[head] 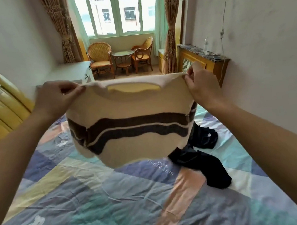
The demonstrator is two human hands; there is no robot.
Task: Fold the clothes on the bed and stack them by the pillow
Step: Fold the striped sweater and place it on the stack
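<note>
- The left hand (56, 98), left of centre in the frame, pinches one shoulder of a cream sweater (132, 121) between thumb and curled fingers; the grasp sits at the very top edge, likely so the body hangs free below.
- The right hand (202, 83), right of centre, pinches the opposite shoulder the same way, and the two hands hold the top hem stretched level between them (the neck opening gapes in the middle).
- Held up like this, the sweater hangs in the air in the middle of the frame above the bed (80, 202), its dark wavy bands across the chest; I judge this a spreading-out step, so the garment can be laid flat for folding.
- The lower hem curls and is clear of the quilt, so nothing is folded yet.
- A dark garment (200, 160) lies crumpled on the quilt, lower right of the sweater, unfolded and waiting.
- The yellow headboard (0, 106) shows at the left edge; no pillow is in view, so the stacking spot is presumably on that side.
- Wicker chairs (100, 58) stand by the window at the top centre.
</note>
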